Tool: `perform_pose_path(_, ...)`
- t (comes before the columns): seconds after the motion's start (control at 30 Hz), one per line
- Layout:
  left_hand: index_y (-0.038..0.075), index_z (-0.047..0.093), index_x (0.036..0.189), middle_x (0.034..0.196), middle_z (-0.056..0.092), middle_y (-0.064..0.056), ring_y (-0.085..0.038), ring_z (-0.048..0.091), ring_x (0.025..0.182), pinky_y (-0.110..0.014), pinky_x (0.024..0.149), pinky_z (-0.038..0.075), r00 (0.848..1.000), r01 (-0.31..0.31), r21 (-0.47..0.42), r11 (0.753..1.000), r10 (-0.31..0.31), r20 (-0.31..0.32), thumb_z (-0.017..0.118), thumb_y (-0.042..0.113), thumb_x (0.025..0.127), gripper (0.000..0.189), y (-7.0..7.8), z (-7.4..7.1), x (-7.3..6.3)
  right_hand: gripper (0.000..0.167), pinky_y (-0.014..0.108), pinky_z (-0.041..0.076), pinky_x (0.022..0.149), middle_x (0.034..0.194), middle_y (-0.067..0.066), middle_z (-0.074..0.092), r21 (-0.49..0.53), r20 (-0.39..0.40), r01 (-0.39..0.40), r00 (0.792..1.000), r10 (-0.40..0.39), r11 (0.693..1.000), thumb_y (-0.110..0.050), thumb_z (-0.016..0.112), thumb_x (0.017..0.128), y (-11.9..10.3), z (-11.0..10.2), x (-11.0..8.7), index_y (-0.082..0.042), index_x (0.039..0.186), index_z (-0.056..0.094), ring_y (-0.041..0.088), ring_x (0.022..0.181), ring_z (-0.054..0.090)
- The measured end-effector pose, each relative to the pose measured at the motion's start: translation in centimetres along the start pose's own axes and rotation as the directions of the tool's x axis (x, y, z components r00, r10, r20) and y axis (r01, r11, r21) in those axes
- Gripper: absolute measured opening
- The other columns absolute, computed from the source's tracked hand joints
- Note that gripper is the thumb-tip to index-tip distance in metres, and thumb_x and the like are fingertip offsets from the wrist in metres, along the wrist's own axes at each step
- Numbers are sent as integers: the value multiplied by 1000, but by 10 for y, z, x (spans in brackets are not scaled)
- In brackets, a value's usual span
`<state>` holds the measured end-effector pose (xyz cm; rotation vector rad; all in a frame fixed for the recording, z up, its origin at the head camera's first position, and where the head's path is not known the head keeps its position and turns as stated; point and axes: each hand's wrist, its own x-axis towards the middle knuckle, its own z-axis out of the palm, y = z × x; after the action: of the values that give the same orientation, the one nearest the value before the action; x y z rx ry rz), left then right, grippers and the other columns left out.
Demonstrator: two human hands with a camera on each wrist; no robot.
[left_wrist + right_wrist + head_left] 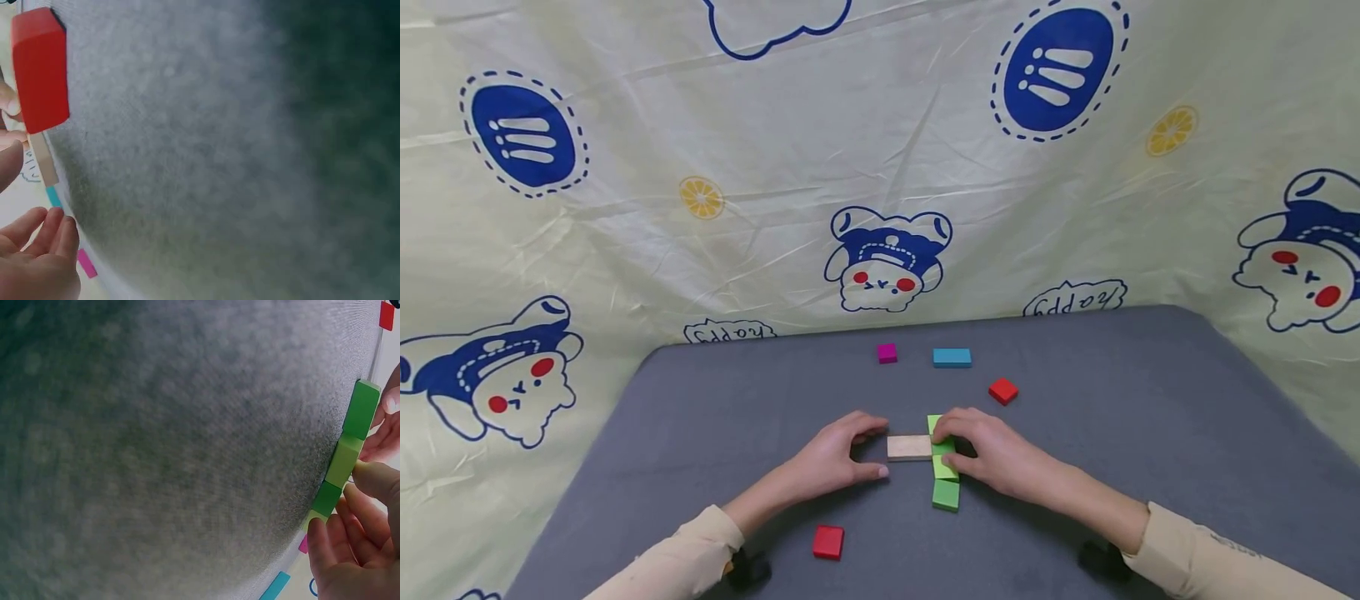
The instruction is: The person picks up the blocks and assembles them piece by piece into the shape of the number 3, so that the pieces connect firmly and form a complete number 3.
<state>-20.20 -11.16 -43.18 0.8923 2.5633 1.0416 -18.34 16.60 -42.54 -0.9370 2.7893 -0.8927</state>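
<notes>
Basically, most of the upper frame in the head view is filled by a pale sheet [790,125], printed w/ blue cartoon animals, ovals & orange slices. Below it, the lower ctr is taken up by a grey-blue table [737,392]. At btm L and btm R, the arms are covered by a cream left sleeve [677,558] & right sleeve [1217,554]. Low in the frame, just L of ctr, the left hand [831,454] is held w/ thumb & fingers apart, tips just beside the L end of the pale wooden block [908,448]. R of ctr, a row of green blks is touched by the right hand [1003,454], thumb at the lower light-green block [944,468], fingers bent near the upper dark-green block [943,448]; whether anything's clamped can't be told. The wooden blk is laid flat betw. the hands, its R end set against the row. The row's top is formed by the upper light-green block [933,422], its btm by the lower dark-green block [946,496], set slightly askew. Farther up, R of ctr, a blue block [952,358] is seen, w/ the upper red block [1003,391] below & R of it. The lower red block [828,542] is placed at btm ctr-L; the small magenta block [887,354], L of the blue one.
</notes>
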Motion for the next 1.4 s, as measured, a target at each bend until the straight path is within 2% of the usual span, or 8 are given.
perform_pose_path(0.13, 10, 54, 138, 133, 54, 1, -15, 51, 121, -39, 102, 41, 1000, 13, 1, 1000, -13, -20, 76, 26, 87, 58, 3, -3, -7, 24, 43, 46, 95, 115, -8, 59, 4, 2, -2, 1000, 2, 1000, -11, 74, 88, 1, -1, -1, -20, 109, 67, 18, 111, 53)
perform_pose_path(0.27, 12, 60, 130, 126, 57, 3, -17, 53, 118, -44, 101, 42, 999, -12, -11, 1000, 12, -45, 73, 19, 89, 44, 13, -2, -19, 24, 43, 47, 95, 114, -8, 59, 11, 1, -3, 1000, 3, 1000, -11, 74, 88, 0, -1, -2, -19, 109, 68, 18, 111, 53)
perform_pose_path(0.43, 17, 64, 120, 120, 59, 11, -11, 54, 114, -38, 99, 44, 994, -107, -42, 993, 108, 26, 71, 20, 92, 29, 36, 10, -39, 23, 43, 46, 95, 114, -7, 60, 12, -12, 10, 1000, -10, 1000, -11, 74, 88, 0, 0, -2, -17, 109, 68, 18, 111, 54)
perform_pose_path(0.67, 16, 64, 118, 116, 60, 11, -3, 53, 110, -28, 93, 46, 963, -216, -121, 969, 232, 137, 61, 25, 99, 21, 59, 22, -62, 22, 43, 45, 96, 113, -7, 60, 15, -11, 15, 1000, -15, 1000, -11, 73, 88, 1, 0, -1, -17, 109, 68, 18, 112, 54)
perform_pose_path(0.87, 12, 62, 120, 118, 60, 7, -4, 52, 111, -26, 94, 44, 925, -266, -203, 942, 308, 221, 61, 23, 99, 24, 55, 32, -72, 22, 42, 45, 96, 113, -6, 60, 9, -6, 14, 1000, -14, 1000, -12, 73, 89, 1, 1, -1, -16, 109, 68, 18, 113, 54)
perform_pose_path(1.1, 7, 59, 127, 122, 60, 1, -4, 51, 116, -24, 95, 44, 871, -344, -190, 919, 388, 301, 61, 21, 99, 31, 38, 47, -79, 22, 42, 46, 95, 114, -8, 59, 7, 7, 8, 1000, -8, 1000, -12, 73, 89, 2, 2, 0, -17, 109, 68, 17, 112, 54)
perform_pose_path(1.3, 4, 64, 118, 112, 62, -3, -3, 52, 108, -19, 90, 44, 871, -346, -165, 924, 382, 310, 57, 12, 100, 21, 44, 52, -86, 22, 42, 47, 94, 113, -9, 59, 1, 13, 2, 1000, -2, 1000, -13, 73, 89, 2, 1, -1, -18, 109, 68, 16, 111, 53)
perform_pose_path(1.4, 6, 66, 115, 109, 63, 0, 0, 52, 105, -18, 87, 44, 880, -330, -157, 931, 363, 305, 57, 12, 100, 19, 44, 55, -87, 22, 41, 47, 94, 113, -9, 59, -3, 8, 6, 1000, -6, 1000, -13, 74, 89, 1, 1, -1, -18, 109, 68, 16, 110, 54)
